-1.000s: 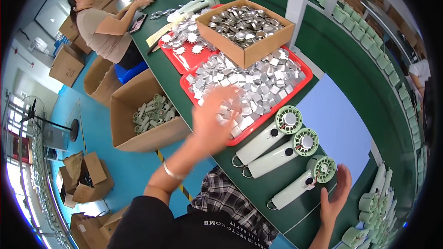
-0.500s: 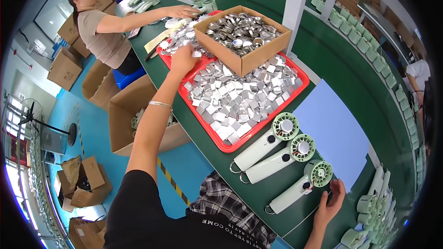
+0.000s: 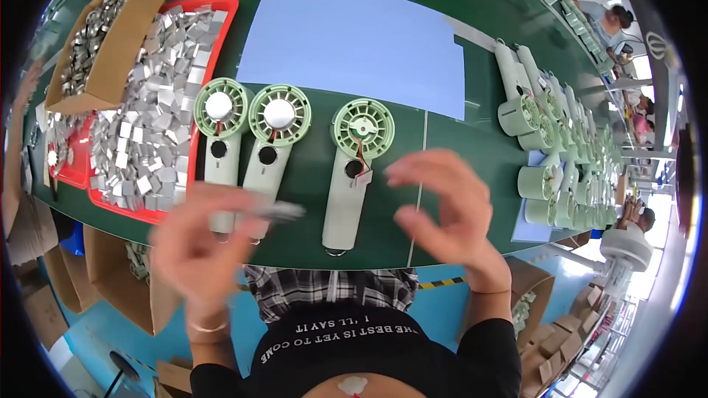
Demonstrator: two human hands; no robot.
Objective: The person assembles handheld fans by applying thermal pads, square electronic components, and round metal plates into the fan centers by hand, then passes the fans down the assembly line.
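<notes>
My left hand (image 3: 203, 243) is closed in a pinch on a flat silvery part (image 3: 284, 211), blurred by motion, over the near ends of two pale green handheld fans. The left fan (image 3: 221, 158) and the middle fan (image 3: 263, 173) lie face up, each with a round silver disc at its hub. A third handheld fan (image 3: 343, 199) lies apart on the right, its hub bare and red wires running to a small white connector. My right hand (image 3: 450, 206) hovers open just right of that fan, fingers spread and thumb apart, holding nothing.
On the left, a red tray (image 3: 227, 29) holds many silver square pieces; a cardboard box (image 3: 140, 29) of round metal caps overlaps it. A blue sheet (image 3: 354, 44) lies behind the fans. More fans (image 3: 538, 188) stand in rows at right. Another person's arm (image 3: 18, 133) shows at far left.
My left hand has come back from the tray with a silvery part and is now near the fans. My right hand stays beside the third fan. The view has turned right.
</notes>
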